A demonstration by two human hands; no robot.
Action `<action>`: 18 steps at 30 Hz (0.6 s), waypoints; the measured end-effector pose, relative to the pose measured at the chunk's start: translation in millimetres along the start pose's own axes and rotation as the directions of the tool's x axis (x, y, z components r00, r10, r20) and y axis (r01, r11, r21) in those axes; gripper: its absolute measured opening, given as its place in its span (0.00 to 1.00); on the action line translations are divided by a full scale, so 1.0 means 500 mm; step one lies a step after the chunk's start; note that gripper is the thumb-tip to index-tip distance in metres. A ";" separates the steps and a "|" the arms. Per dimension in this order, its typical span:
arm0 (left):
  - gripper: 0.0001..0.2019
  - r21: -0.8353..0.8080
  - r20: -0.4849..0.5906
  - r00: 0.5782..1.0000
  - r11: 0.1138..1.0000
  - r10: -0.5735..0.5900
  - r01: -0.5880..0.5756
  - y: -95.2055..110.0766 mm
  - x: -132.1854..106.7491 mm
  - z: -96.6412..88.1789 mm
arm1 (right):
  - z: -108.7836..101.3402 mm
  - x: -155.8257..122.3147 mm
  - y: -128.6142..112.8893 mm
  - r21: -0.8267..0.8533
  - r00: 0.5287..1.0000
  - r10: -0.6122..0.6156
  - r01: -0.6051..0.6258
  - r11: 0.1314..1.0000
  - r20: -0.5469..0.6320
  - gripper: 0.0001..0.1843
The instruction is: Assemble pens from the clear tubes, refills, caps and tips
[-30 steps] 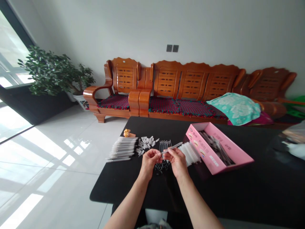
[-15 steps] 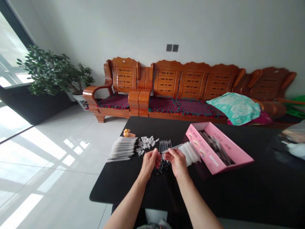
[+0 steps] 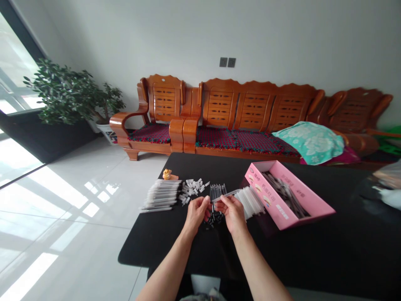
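Observation:
My right hand [image 3: 232,212] pinches a clear pen barrel [image 3: 230,193] that slants up to the right over the black table [image 3: 313,251]. My left hand [image 3: 196,212] is closed at the barrel's near end, its fingertips pinched on a small part I cannot make out. Under both hands lies a heap of small black parts [image 3: 213,219]. Just behind them are thin refills [image 3: 216,190], with white caps [image 3: 192,187] and a row of finished pens [image 3: 161,195] to the left, and empty clear barrels [image 3: 250,200] to the right.
An open pink box [image 3: 310,205] holding dark pens lies right of the barrels. A small orange figure [image 3: 167,174] stands at the table's far left corner. The table's left edge drops to a tiled floor. Wooden sofas and a potted plant line the wall behind.
My left hand has moved in against the near end of the barrel held by my right hand. The barrel has dropped slightly lower.

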State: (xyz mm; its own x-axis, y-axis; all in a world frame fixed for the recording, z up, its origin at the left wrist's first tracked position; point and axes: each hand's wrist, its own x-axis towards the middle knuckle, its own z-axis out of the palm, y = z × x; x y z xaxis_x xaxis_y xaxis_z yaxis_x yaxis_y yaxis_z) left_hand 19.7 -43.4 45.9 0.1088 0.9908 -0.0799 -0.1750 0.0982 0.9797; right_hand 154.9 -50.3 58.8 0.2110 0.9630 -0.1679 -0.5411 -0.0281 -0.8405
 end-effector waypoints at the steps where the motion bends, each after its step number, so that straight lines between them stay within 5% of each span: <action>1: 0.25 0.018 0.020 0.999 1.000 -0.025 0.025 -0.002 0.000 0.000 | 0.000 0.000 0.000 -0.002 1.000 0.000 0.000 1.000 0.001 0.17; 9: 0.21 -0.028 -0.020 0.998 0.998 0.064 -0.064 0.002 0.001 0.000 | -0.003 0.001 0.000 -0.007 1.000 0.001 -0.001 1.000 0.009 0.17; 18: 0.20 0.051 0.038 0.999 0.999 0.014 -0.016 -0.015 -0.009 0.010 | -0.007 0.002 0.006 -0.035 1.000 0.014 -0.015 0.999 -0.018 0.17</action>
State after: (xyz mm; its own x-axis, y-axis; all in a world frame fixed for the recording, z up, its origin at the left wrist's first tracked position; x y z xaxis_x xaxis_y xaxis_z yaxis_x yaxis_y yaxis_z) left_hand 25.4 -49.1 39.9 0.1433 0.9879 -0.0591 -0.1271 0.0775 0.9889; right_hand 156.5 -50.3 54.2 0.2178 0.9575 -0.1891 -0.5154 -0.0517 -0.8554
